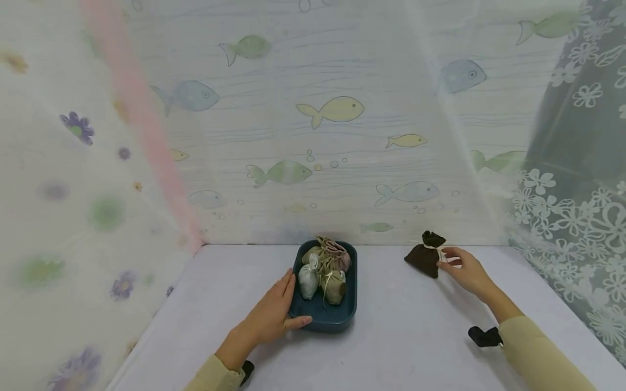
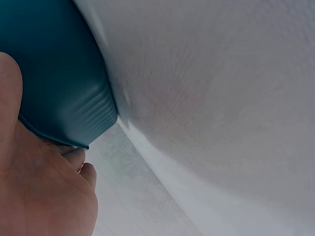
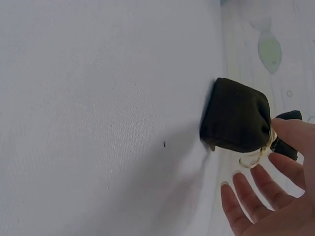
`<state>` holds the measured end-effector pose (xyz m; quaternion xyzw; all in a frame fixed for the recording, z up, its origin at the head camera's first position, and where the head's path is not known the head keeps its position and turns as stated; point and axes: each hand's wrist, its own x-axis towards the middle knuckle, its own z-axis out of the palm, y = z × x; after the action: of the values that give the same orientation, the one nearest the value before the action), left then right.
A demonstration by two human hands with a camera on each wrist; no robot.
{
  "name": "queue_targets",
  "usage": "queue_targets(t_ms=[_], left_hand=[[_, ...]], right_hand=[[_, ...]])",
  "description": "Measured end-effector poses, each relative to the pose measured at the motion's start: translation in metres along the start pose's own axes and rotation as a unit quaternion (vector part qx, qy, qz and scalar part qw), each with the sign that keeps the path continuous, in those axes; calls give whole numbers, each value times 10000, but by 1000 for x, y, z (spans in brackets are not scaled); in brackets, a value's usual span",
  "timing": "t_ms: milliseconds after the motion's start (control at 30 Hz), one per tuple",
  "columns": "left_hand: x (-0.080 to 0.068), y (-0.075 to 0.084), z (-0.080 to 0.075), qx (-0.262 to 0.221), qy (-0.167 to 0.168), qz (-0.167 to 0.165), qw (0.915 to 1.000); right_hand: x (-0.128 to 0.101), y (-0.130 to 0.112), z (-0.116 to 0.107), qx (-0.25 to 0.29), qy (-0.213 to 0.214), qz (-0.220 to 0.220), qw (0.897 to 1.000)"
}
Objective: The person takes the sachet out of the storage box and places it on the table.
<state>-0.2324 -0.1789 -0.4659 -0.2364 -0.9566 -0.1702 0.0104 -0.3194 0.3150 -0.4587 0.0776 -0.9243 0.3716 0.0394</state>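
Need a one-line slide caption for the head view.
Left hand steadies blue tray of pouches; right hand pinches dark brown pouch.

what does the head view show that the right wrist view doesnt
Only the head view shows the blue tray of small cloth pouches and the left hand resting against its side. Only the right wrist view shows the pale cord at the pouch's neck up close. Both show the dark brown pouch on the white table, with the right hand at its neck.
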Motion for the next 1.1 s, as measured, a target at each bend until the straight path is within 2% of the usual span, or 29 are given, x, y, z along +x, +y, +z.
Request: queue_targets(t_ms=[267, 500, 1100], left_hand=[[1, -1, 2, -19, 2, -39, 10000], [-1, 0, 1, -10, -23, -26, 10000], [1, 1, 0, -45, 7, 11, 10000]], right_hand=[[-10, -5, -2, -237, 83, -173, 9995], [-20, -15, -3, -142, 62, -430, 9990], [-27, -60, 15, 88, 143, -1312, 9912]])
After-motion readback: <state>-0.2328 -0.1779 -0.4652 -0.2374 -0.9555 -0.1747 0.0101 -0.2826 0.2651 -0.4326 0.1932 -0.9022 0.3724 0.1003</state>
